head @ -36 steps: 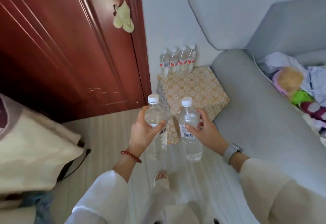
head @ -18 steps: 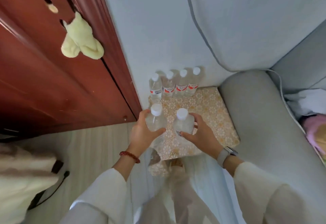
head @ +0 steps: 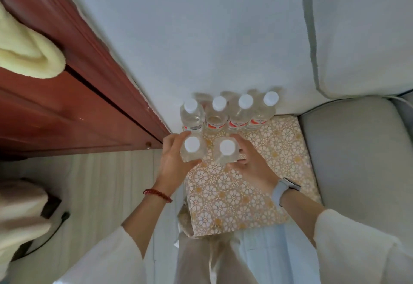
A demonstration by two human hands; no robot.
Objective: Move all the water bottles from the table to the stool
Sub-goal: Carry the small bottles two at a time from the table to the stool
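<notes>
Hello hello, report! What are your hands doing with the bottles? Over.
Left hand gripping one bottle, right hand gripping another. Both over the stool, in front of the row of four. Nothing in the way.

No legible text

Red-and-white label bands are seen on the four bottles (head: 228, 113) lined up against the wall at the back of the patterned stool (head: 241, 194), but no word, brand or number on them can be made out. On the two bottles held in front, only white caps are shown from above, and no lettering is visible there.
</notes>
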